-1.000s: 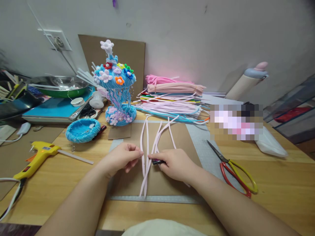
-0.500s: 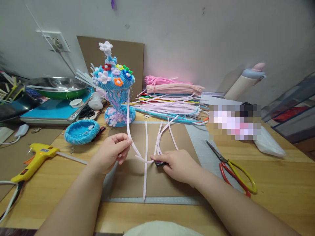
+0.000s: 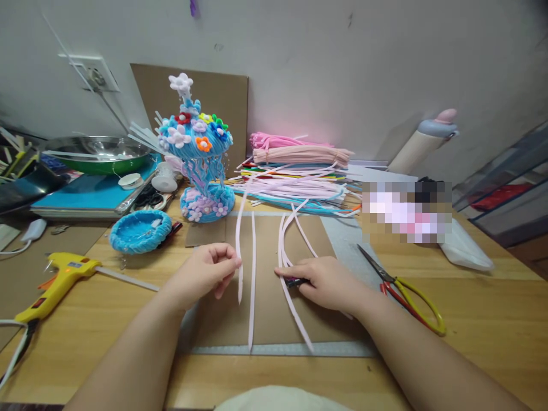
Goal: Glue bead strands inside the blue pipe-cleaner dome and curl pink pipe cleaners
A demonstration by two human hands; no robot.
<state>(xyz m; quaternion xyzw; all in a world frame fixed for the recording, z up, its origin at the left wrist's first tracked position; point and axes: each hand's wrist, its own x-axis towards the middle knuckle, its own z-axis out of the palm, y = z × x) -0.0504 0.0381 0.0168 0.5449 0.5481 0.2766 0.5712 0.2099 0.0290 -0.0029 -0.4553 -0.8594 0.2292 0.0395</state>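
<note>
My left hand (image 3: 205,273) pinches one pale pink pipe cleaner (image 3: 240,234) and holds it nearly upright above the brown cardboard mat (image 3: 265,319). A second pale pink pipe cleaner (image 3: 252,274) lies flat on the mat just right of it. My right hand (image 3: 325,282) rests on the mat, fingers closed around a small dark object (image 3: 294,282) and pressing on a few more pale pink pipe cleaners (image 3: 286,245) that fan out away from me and toward the mat's front edge.
A blue pipe-cleaner ornament (image 3: 201,165) with flowers stands behind the mat, a blue woven dish (image 3: 139,231) to its left. A yellow glue gun (image 3: 55,279) lies at left, red-and-yellow scissors (image 3: 406,294) at right, and a pile of coloured pipe cleaners (image 3: 299,177) by the wall.
My left hand lifted one pipe cleaner out of the bunch and now holds it upright. My right hand slid the remaining strands to the right, spreading them apart.
</note>
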